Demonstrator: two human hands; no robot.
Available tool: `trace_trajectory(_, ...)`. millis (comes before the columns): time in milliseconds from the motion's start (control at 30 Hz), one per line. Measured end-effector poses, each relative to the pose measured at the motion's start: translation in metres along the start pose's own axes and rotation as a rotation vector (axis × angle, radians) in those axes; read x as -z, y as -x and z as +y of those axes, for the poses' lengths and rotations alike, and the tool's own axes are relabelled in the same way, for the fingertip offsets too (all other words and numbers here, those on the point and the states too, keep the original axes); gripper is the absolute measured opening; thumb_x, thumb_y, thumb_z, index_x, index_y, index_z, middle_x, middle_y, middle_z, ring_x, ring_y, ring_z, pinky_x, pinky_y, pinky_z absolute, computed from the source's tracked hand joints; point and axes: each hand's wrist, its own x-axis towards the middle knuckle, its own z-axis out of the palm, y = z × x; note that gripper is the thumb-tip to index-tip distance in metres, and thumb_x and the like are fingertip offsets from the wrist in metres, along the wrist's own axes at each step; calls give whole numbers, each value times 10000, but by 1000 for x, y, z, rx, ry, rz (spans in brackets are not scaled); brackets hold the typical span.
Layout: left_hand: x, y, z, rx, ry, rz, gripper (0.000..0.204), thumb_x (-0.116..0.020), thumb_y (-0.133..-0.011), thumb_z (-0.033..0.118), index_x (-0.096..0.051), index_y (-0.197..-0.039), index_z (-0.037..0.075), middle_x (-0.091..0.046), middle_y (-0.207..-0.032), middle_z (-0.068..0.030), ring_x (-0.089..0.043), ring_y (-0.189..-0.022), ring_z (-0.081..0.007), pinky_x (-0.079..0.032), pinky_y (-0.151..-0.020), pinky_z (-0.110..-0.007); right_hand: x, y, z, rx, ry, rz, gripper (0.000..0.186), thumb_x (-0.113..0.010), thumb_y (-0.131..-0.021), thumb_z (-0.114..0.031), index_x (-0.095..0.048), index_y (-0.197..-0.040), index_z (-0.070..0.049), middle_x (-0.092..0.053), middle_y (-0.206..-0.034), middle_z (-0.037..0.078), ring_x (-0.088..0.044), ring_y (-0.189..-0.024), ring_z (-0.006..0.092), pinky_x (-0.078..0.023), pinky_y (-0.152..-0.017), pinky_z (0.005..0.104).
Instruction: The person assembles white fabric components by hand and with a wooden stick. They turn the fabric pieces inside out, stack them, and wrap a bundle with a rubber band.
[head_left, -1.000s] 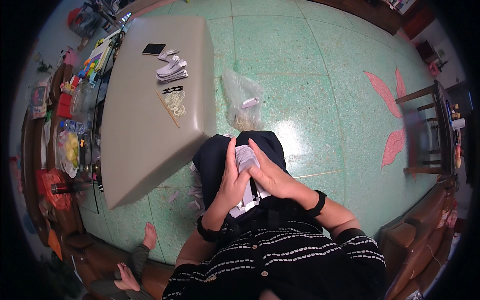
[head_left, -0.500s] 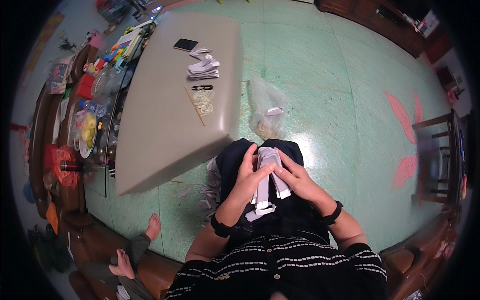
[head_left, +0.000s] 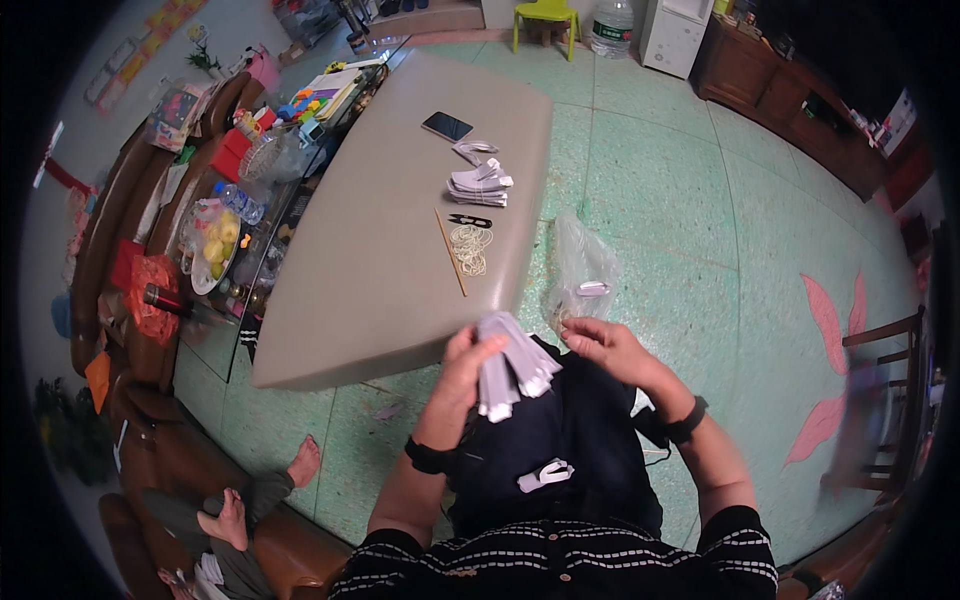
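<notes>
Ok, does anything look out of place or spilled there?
Two minor things: a looped pale strip lies on the lap, apart from the fanned bundle of pale strips in the left hand, and a pale scrap lies on the floor near the bench. I see no spill.

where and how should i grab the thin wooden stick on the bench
Probably pinch the stick at its near end, coming from your own side: it is slim and lies flat on the bench, and that end reaches past the pale string.
</notes>
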Motion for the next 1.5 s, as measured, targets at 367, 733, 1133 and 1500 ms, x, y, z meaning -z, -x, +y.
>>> trace_trajectory(367, 14, 10, -33, 310, 333, -43, 537, -595, -770, 280, -503, -1209, -16, -620, -1036, -104, -622, -915, -201, -501, -832, -337, 14, -188, 44, 356, 558, 66, 176, -579, -824, -98, -659, -966, -32, -656, -892, 181, -634, -839, 338, -501, -746, 383)
trace_trajectory(733, 9, 2, -37, 81, -159, -170, 581, -709, -708, 245, -496, -1180, -19, -545, -1027, -23, -513, -941, -96, -404, -850, -242, -34, -287, 87, 306, 342, 147, 124, -565, -767, -53, -608, -881, -31, -608, -807, 164, -590, -736, 318, -473, -689, 375)
trace_trajectory(1133, 8, -4, -35, 105, -58, -126, 587, -681, -721, 265, -493, -1191, -31, -562, -1019, -35, -520, -946, -102, -395, -867, -241, -56, -283, 80, 461, 655, 75, 129, -629, -795, -178, -644, -908, -119, -580, -859, 102, -595, -800, 293, -497, -712, 388)
trace_trajectory(1500, 2, -2, -38, 87, -40, -108, 575, -681, -723, 272, -498, -1176, -31, -563, -1003, -33, -524, -921, -95, -409, -827, -232, -46, -275, 55, 37, -330, -82, 81, -666, -850, -140, -659, -869, -61, -625, -754, -10, -547, -675, 66, -441, -608, 215)
